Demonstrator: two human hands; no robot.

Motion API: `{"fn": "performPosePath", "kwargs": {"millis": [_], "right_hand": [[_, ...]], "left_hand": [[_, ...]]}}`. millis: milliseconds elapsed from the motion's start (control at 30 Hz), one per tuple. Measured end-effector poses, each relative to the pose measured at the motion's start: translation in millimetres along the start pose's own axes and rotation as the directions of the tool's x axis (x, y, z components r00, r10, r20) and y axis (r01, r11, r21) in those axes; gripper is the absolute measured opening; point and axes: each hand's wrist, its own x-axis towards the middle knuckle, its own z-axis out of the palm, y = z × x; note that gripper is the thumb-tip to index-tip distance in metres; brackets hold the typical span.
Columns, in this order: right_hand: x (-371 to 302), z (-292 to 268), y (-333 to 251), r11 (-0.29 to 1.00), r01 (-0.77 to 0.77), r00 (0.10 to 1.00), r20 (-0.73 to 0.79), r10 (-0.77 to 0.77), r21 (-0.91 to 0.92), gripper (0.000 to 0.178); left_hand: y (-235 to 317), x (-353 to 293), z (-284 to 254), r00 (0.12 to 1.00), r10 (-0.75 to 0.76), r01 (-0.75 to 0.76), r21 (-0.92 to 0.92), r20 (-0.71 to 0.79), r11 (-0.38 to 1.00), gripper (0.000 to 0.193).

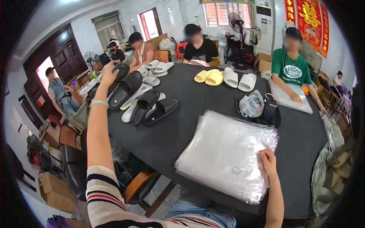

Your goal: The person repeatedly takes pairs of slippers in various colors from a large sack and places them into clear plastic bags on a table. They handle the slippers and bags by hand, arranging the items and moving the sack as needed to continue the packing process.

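Observation:
My left hand (109,75) is stretched out to the far left of the table, its fingers closed round a black slide slipper (121,71). Just below it lies a larger black slipper (127,89), and nearer to me is another black pair (161,110) resting partly over white ones. On the right, my right hand (268,161) rests at the edge of a thick stack of clear plastic bags (224,155). Its fingers are curled in against the top bag, pinching its side; the fingertips are partly hidden.
Grey slippers (159,67), a yellow pair (209,77) and a white pair (241,80) stand along the far side of the black table (182,87). A small bag of bits (251,104) lies behind the stack. Co-workers sit opposite; one in green (292,68) handles clear bags.

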Motion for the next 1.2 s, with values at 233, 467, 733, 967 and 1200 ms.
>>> {"fn": "performPosePath", "kwargs": {"millis": [233, 467, 733, 967, 1200], "right_hand": [[1, -5, 3, 0.999, 0.025, 0.999, 0.024, -0.024, -0.026, 0.008], [0, -13, -14, 0.995, -0.086, 0.976, 0.198, 0.095, -0.053, 0.026], [-8, -34, -42, 0.857, 0.385, 0.825, 0.544, -0.154, -0.342, 0.084], [-11, -37, -51, 0.808, 0.4, 0.678, 0.733, 0.057, -0.432, 0.127], [-12, -91, -34, 0.769, 0.27, 0.787, 0.592, 0.171, -0.58, 0.116]], "left_hand": [[47, -94, 59, 0.824, -0.068, 0.093, -0.016, 0.563, 0.996, 0.076], [220, -186, 79, 0.663, 0.275, 0.117, -0.459, 0.697, 0.881, 0.067], [375, -244, 104, 0.518, 0.474, -0.124, -0.486, 0.712, 0.865, 0.063], [383, -285, 132, 0.664, 0.416, -0.211, -0.378, 0.621, 0.901, 0.066], [386, -283, 137, 0.661, 0.445, -0.208, -0.423, 0.603, 0.882, 0.064]]}}
